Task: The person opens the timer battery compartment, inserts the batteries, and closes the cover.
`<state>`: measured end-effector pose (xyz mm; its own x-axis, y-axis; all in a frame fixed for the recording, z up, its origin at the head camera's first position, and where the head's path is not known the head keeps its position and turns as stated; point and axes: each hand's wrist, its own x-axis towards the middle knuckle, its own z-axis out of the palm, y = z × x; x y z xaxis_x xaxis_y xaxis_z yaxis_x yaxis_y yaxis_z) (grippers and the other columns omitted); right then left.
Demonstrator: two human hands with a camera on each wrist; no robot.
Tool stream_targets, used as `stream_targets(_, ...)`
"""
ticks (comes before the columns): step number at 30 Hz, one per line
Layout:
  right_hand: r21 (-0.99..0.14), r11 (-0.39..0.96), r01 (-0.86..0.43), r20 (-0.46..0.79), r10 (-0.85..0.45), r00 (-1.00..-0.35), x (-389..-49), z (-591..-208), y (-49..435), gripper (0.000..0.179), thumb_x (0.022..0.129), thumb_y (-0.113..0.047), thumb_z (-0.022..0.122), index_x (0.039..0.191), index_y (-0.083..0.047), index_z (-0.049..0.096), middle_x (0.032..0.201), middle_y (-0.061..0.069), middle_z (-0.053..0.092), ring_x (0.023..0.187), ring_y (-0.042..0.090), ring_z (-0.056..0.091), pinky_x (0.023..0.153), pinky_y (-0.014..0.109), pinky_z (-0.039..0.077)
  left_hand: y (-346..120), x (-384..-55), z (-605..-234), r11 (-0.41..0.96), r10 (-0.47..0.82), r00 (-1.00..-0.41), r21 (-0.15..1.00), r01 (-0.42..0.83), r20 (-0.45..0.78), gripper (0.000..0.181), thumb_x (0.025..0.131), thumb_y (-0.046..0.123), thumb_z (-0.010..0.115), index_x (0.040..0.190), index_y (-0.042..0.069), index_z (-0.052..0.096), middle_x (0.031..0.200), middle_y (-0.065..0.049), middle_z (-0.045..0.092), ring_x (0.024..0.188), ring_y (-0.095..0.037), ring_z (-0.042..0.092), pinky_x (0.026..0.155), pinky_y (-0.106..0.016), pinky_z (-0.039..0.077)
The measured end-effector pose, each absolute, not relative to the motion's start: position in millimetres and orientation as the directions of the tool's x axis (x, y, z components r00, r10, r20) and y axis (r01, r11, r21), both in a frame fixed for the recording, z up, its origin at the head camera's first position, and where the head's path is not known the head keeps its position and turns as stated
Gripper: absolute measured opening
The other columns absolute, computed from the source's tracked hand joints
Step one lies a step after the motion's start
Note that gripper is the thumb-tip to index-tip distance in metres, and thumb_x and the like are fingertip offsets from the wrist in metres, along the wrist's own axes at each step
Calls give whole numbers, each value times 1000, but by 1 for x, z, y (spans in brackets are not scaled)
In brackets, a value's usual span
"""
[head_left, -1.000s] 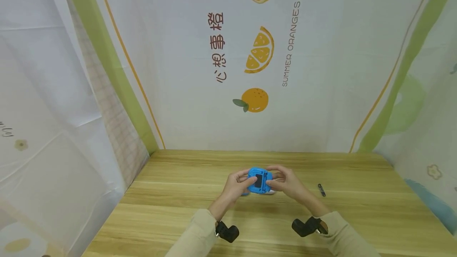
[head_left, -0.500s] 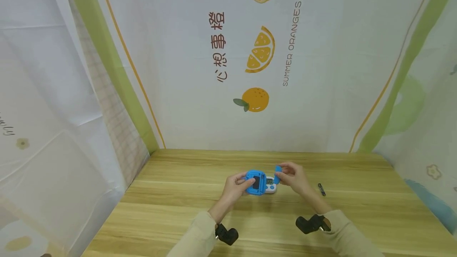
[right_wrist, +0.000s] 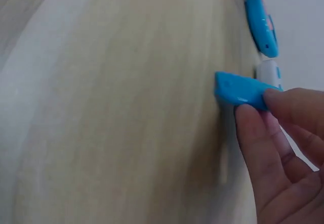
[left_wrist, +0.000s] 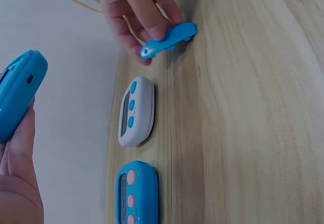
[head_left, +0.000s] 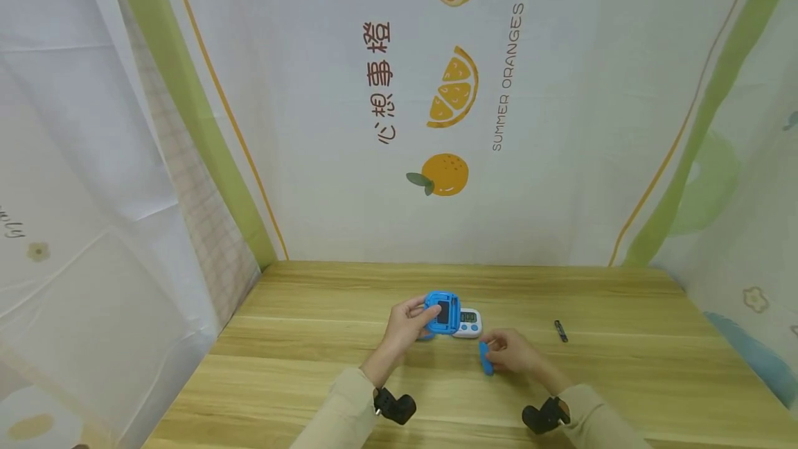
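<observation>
My left hand (head_left: pixel 404 331) grips a blue digital timer (head_left: pixel 450 323) above the table. Its back, with a dark rectangular panel, faces up, and the thumb lies on that panel. In my right hand (head_left: pixel 515 352) a small blue battery cover (right_wrist: pixel 240 89) is pinched between thumb and fingers, low over the wood. A white timer (left_wrist: pixel 136 112) with blue buttons lies just beyond the hands. Beside it rests another blue timer (left_wrist: pixel 143 193) with pink buttons; in the head view the held timer mostly hides it.
To the right on the wooden table (head_left: pixel 623 380) lies a small dark object (head_left: pixel 561 331), slim like a nail clipper. A white curtain (head_left: pixel 324 213) with orange prints hangs behind the table's far edge.
The battery cover has come off the held timer. My right hand has carried it right, then down toward the table's near side. My left hand keeps the timer nearly in place, shifted slightly left.
</observation>
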<state>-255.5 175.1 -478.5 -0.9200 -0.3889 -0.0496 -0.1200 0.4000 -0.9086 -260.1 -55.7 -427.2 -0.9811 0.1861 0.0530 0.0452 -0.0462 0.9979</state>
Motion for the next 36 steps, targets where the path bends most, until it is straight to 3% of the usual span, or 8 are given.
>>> stream_targets(11,-866,491,-96,-78,-322,-943,-254,-486,171,19,77,2,62,95,7,59,76,5,50,67,14,51,57,28,52,-52,-261,-426,-33,187,-982,999,26,32,47,82,23,64,120,-3,52,101,-22,61,78,-20,64,72,-40,52)
stream_targets(16,-875,457,-159,5,-320,-947,-255,-483,182,21,79,-2,62,95,11,57,77,7,56,67,19,56,55,29,52,-52,-253,-414,-15,188,-982,1000,26,28,44,84,18,62,119,-6,51,100,-23,61,76,-20,64,72,-41,51)
stream_targets(19,-863,473,-180,65,-249,-966,-261,-476,197,22,81,-4,61,97,11,57,78,8,59,68,21,57,54,28,51,-52,-246,-405,-4,186,-982,1000,31,31,42,85,16,60,119,-6,51,98,-21,63,78,-22,64,73,-41,51)
stream_targets(27,-804,573,-158,140,-76,-987,-272,-466,258,33,86,-12,58,110,10,54,97,18,60,86,27,57,67,27,51,-52,-242,-400,-14,182,-983,1000,25,27,40,85,15,60,118,-7,51,97,-18,64,81,-26,64,71,-37,52)
stream_targets(36,-797,603,-40,84,46,-995,-265,-478,287,39,87,-15,56,115,11,49,103,23,56,95,34,52,73,31,48,-51,-243,-403,-15,180,-984,1000,13,16,41,85,15,60,118,-6,51,98,-19,63,81,-25,64,73,-40,52)
